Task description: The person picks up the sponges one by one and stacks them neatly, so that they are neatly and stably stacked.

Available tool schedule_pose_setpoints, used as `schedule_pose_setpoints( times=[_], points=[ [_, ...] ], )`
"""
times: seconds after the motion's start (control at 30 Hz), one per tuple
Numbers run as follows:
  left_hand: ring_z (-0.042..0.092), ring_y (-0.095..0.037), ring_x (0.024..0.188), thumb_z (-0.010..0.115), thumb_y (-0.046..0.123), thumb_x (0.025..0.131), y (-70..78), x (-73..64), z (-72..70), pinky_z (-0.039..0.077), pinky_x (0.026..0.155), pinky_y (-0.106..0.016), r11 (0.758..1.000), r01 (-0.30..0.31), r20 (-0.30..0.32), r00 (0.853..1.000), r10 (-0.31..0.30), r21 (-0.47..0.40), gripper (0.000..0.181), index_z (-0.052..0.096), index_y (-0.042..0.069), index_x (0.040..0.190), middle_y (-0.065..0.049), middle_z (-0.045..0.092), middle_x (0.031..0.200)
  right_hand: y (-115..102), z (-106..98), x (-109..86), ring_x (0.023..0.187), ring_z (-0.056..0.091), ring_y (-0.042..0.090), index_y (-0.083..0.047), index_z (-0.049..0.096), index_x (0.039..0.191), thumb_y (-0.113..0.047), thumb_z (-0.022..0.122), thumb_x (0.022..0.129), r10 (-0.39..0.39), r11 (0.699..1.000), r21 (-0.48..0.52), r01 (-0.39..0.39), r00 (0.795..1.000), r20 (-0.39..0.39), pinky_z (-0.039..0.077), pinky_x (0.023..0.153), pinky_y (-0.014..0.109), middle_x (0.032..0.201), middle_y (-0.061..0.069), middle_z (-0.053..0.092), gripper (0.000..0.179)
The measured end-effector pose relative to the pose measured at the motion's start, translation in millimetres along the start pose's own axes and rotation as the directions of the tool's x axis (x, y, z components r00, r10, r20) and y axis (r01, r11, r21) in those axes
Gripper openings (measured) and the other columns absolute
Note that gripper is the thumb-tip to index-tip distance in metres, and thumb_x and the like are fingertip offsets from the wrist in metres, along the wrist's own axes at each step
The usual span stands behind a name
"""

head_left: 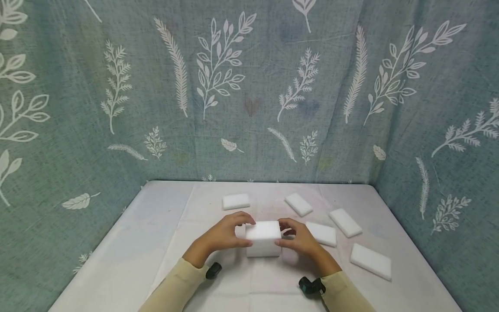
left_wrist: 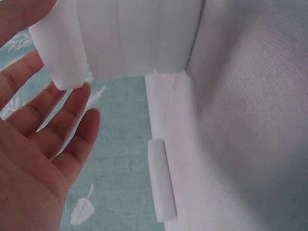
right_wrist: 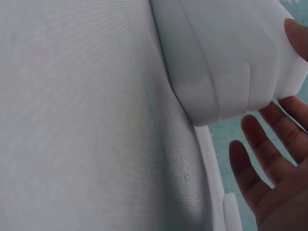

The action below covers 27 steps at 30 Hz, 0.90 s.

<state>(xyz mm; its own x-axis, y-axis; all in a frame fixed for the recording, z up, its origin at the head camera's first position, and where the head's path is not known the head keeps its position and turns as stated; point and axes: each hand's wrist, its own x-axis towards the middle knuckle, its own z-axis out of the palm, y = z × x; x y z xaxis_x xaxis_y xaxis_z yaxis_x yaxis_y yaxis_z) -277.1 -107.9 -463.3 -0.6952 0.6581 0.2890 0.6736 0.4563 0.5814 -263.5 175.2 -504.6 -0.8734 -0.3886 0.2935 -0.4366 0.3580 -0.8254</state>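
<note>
A stack of white sponge blocks (head_left: 263,250) stands at the middle of the table, its layers lying flat one on another. My left hand (head_left: 223,232) pinches the left end of the top sponge (head_left: 263,229), thumb on the near side and fingers on the far side. At the other end, my right hand (head_left: 299,237) holds the same sponge likewise. The left wrist view shows that sponge (left_wrist: 60,48) tilted slightly off the several layers below (left_wrist: 139,38). In the right wrist view, fingertips (right_wrist: 276,108) touch near its lower edge.
Several loose white sponges lie on the white-covered table (head_left: 128,251): one behind the stack (head_left: 235,201), others to the right, such as the nearest one (head_left: 370,261). A green leaf-patterned cloth (head_left: 249,108) encloses the table at the back and sides.
</note>
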Motion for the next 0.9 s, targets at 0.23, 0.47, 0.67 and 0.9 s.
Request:
schedule_pose_setpoints(
  times=[0.23,0.47,0.67,0.9],
  points=[
    [0.055,-0.010,0.107,0.085,0.024,0.075,-5.8,-2.7,1.0,0.051,0.088,-0.042,0.998,-0.065,-0.016,0.998,0.065,-0.007,0.048,0.063,0.015,0.117,0.009,0.061,0.117,11.6,-1.4,0.7,0.101,0.061,0.025,-0.005,0.060,0.125,-0.022,0.082,0.079,0.000,1.000,0.007,0.000,1.000,0.001,0.051,0.091,0.044,0.114,0.007,0.064,0.054],
    [0.055,-0.012,0.111,0.085,0.021,0.075,-6.9,-3.7,4.3,0.052,0.088,-0.045,0.996,-0.082,-0.026,0.996,0.081,-0.036,0.043,0.064,0.015,0.113,0.007,0.061,0.118,11.4,-1.8,-1.2,0.102,0.061,0.027,-0.005,0.060,0.124,-0.022,0.083,0.077,0.005,1.000,0.014,-0.005,1.000,0.009,0.051,0.090,0.044,0.111,0.006,0.064,0.056],
    [0.054,-0.010,0.112,0.085,0.021,0.076,-8.8,-4.0,6.9,0.051,0.090,-0.042,0.999,-0.043,-0.013,0.999,0.043,-0.025,0.043,0.064,0.017,0.113,0.009,0.060,0.119,12.5,-1.4,-2.0,0.103,0.061,0.030,-0.005,0.060,0.124,-0.023,0.085,0.076,0.003,1.000,0.005,-0.003,1.000,0.013,0.051,0.090,0.045,0.110,0.005,0.064,0.057],
    [0.055,-0.011,0.110,0.085,0.019,0.076,-8.5,-3.8,8.4,0.052,0.088,-0.041,0.999,-0.041,-0.005,0.999,0.041,-0.024,0.044,0.064,0.017,0.115,0.009,0.060,0.119,11.7,-1.9,-2.1,0.103,0.061,0.029,-0.005,0.060,0.124,-0.023,0.085,0.075,0.010,1.000,0.014,-0.011,1.000,0.015,0.051,0.090,0.045,0.110,0.005,0.065,0.057]
  ],
)
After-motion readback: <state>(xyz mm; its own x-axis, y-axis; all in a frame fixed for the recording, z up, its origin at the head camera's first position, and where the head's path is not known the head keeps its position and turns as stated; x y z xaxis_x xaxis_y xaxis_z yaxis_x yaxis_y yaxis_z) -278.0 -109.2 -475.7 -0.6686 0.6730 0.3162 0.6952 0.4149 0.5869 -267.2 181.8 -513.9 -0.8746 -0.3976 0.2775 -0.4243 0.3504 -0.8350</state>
